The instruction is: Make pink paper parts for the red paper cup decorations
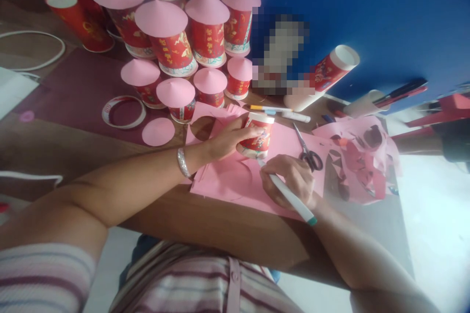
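My left hand (235,138) is closed around a red paper cup (261,131) with a white band at its lower end, and tilts it above pink paper sheets (227,181). In my right hand (290,181) is a white marker pen (292,198) with a green end; its tip meets or nearly meets the cup's white band. Black-handled scissors (310,155) lie on the pink paper just beyond my right hand. A yellow-and-white marker (270,108) and a white marker (295,116) rest behind the cup.
Several red cups with pink cone tops (161,19) stand at the back left. A white ring (124,111) and a pink disc (158,131) lie left of my hand. Pink paper scraps (367,166) are piled at right, near a pen holder (367,102). A blue wall (385,10) rises behind.
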Action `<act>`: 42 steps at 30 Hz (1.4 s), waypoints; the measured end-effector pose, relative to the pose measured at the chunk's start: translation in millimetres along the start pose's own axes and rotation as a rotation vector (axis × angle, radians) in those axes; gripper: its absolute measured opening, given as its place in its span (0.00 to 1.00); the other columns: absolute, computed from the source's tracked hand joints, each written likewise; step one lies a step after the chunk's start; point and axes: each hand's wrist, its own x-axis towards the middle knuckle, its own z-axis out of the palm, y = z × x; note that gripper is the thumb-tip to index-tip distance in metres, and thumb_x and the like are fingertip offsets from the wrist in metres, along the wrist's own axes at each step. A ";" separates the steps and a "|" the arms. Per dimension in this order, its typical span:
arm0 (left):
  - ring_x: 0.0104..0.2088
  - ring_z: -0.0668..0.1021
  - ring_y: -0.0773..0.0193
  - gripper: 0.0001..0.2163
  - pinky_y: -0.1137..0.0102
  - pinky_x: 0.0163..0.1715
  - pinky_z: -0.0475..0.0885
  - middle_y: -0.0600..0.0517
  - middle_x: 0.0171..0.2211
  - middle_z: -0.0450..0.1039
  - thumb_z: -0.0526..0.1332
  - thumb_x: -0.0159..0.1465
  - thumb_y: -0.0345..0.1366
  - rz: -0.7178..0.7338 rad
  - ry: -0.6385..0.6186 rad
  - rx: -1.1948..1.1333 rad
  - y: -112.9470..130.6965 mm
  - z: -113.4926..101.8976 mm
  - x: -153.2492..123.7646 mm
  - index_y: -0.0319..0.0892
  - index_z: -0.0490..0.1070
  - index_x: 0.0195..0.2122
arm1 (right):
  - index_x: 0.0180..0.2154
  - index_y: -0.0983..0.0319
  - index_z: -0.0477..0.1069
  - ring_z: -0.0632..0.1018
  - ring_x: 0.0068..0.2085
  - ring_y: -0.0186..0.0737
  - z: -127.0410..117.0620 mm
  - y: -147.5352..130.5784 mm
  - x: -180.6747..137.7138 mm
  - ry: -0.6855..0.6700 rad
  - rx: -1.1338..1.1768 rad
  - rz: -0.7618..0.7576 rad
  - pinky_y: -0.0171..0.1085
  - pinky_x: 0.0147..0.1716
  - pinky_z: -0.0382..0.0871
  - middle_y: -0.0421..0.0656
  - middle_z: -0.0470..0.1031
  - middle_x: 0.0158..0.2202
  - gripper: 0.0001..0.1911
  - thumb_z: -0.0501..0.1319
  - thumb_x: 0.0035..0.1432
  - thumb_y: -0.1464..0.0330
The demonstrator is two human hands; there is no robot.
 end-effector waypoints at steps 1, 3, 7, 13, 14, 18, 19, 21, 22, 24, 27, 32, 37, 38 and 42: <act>0.34 0.81 0.67 0.22 0.72 0.35 0.78 0.55 0.36 0.79 0.81 0.61 0.46 0.004 0.009 -0.001 0.8 0.5 -0.3 0.42 0.74 0.45 | 0.45 0.57 0.73 0.81 0.27 0.36 0.8 0.1 -0.4 0.001 0.002 -0.005 0.35 0.28 0.78 0.37 0.81 0.31 0.09 0.66 0.74 0.77; 0.35 0.81 0.67 0.21 0.72 0.35 0.78 0.55 0.36 0.79 0.81 0.62 0.46 0.008 0.024 0.004 2.0 1.2 -0.9 0.42 0.73 0.45 | 0.45 0.57 0.73 0.80 0.26 0.36 1.4 0.3 -0.9 0.000 0.002 -0.011 0.34 0.28 0.77 0.37 0.80 0.31 0.10 0.66 0.72 0.79; 0.35 0.81 0.67 0.20 0.73 0.36 0.78 0.55 0.37 0.79 0.80 0.63 0.46 0.021 0.036 0.014 2.3 1.3 -1.2 0.42 0.73 0.45 | 0.45 0.57 0.73 0.80 0.27 0.36 -0.2 0.3 -0.5 -0.003 -0.012 -0.004 0.34 0.29 0.77 0.37 0.80 0.30 0.11 0.66 0.70 0.80; 0.37 0.83 0.64 0.20 0.70 0.38 0.80 0.53 0.37 0.81 0.79 0.63 0.46 0.004 0.041 0.008 -0.7 -0.8 0.4 0.43 0.75 0.46 | 0.45 0.56 0.74 0.82 0.27 0.36 -2.1 1.6 0.8 -0.001 -0.013 -0.013 0.34 0.29 0.78 0.37 0.82 0.30 0.12 0.68 0.69 0.79; 0.37 0.84 0.64 0.19 0.70 0.38 0.80 0.53 0.38 0.81 0.79 0.63 0.46 -0.002 0.043 0.002 -1.0 -1.0 0.6 0.43 0.75 0.46 | 0.45 0.56 0.73 0.82 0.27 0.37 -2.0 2.0 0.6 -0.002 -0.013 -0.013 0.35 0.29 0.78 0.37 0.82 0.31 0.12 0.67 0.69 0.79; 0.37 0.83 0.65 0.20 0.71 0.38 0.81 0.53 0.38 0.81 0.81 0.61 0.46 -0.007 0.050 -0.016 -0.6 -0.3 0.4 0.42 0.76 0.46 | 0.46 0.57 0.73 0.83 0.28 0.37 -1.6 2.5 -0.7 0.002 -0.013 -0.001 0.34 0.30 0.78 0.38 0.83 0.31 0.12 0.67 0.70 0.80; 0.37 0.83 0.65 0.21 0.71 0.38 0.81 0.54 0.38 0.81 0.81 0.61 0.46 -0.002 0.051 -0.015 -0.2 0.0 0.1 0.42 0.76 0.46 | 0.46 0.57 0.74 0.84 0.28 0.37 -1.6 2.4 -1.0 0.003 -0.016 0.006 0.34 0.30 0.78 0.38 0.83 0.32 0.12 0.67 0.69 0.80; 0.38 0.83 0.65 0.20 0.70 0.39 0.82 0.53 0.39 0.81 0.80 0.62 0.46 0.005 0.055 0.001 0.4 0.4 -0.5 0.42 0.77 0.46 | 0.46 0.56 0.74 0.84 0.28 0.37 -1.8 2.0 -1.3 0.003 -0.024 0.019 0.34 0.30 0.78 0.37 0.83 0.32 0.12 0.67 0.69 0.79; 0.39 0.84 0.64 0.20 0.69 0.40 0.82 0.53 0.39 0.82 0.80 0.63 0.46 0.005 0.058 0.014 0.5 0.4 -0.7 0.42 0.77 0.47 | 0.46 0.56 0.74 0.84 0.28 0.37 -2.0 1.8 -1.3 -0.002 -0.029 0.027 0.34 0.30 0.78 0.37 0.83 0.32 0.11 0.66 0.69 0.79; 0.39 0.84 0.63 0.19 0.68 0.42 0.83 0.52 0.39 0.82 0.79 0.64 0.46 0.004 0.057 0.035 0.2 0.0 -0.7 0.42 0.77 0.48 | 0.46 0.55 0.74 0.84 0.28 0.37 -2.5 1.4 -1.0 -0.015 -0.037 0.046 0.34 0.29 0.78 0.37 0.84 0.32 0.11 0.66 0.70 0.77; 0.38 0.84 0.63 0.19 0.67 0.40 0.83 0.52 0.38 0.81 0.79 0.63 0.47 0.016 0.034 0.029 -0.8 -0.5 0.1 0.42 0.77 0.46 | 0.47 0.55 0.73 0.84 0.27 0.37 -2.7 1.0 -0.3 -0.022 -0.044 0.058 0.34 0.28 0.78 0.36 0.84 0.31 0.10 0.66 0.71 0.76; 0.34 0.83 0.64 0.20 0.69 0.37 0.83 0.53 0.34 0.79 0.81 0.62 0.48 0.025 0.011 -0.002 0.1 0.8 -0.1 0.42 0.77 0.43 | 0.46 0.54 0.72 0.84 0.27 0.36 -1.9 0.8 -0.1 -0.019 -0.038 0.061 0.34 0.28 0.77 0.36 0.84 0.31 0.11 0.65 0.70 0.77; 0.36 0.84 0.63 0.20 0.68 0.38 0.84 0.52 0.36 0.81 0.81 0.62 0.48 0.017 0.017 -0.007 -0.3 1.2 -0.1 0.42 0.78 0.45 | 0.47 0.54 0.72 0.84 0.27 0.37 -1.7 1.3 -0.9 -0.016 -0.034 0.065 0.34 0.28 0.77 0.36 0.84 0.31 0.11 0.65 0.70 0.77; 0.36 0.84 0.63 0.20 0.68 0.38 0.84 0.52 0.36 0.81 0.81 0.62 0.48 0.018 0.017 -0.004 -0.8 1.0 0.2 0.42 0.78 0.45 | 0.47 0.54 0.73 0.84 0.27 0.37 -1.7 1.3 -1.0 -0.016 -0.035 0.067 0.34 0.28 0.77 0.35 0.84 0.31 0.12 0.65 0.69 0.77; 0.37 0.85 0.62 0.20 0.68 0.39 0.84 0.51 0.37 0.82 0.80 0.63 0.47 0.023 0.025 0.003 -1.9 -0.1 1.1 0.41 0.78 0.46 | 0.47 0.54 0.73 0.83 0.27 0.37 -1.4 1.4 -1.1 -0.020 -0.036 0.064 0.34 0.28 0.76 0.36 0.84 0.32 0.11 0.65 0.70 0.77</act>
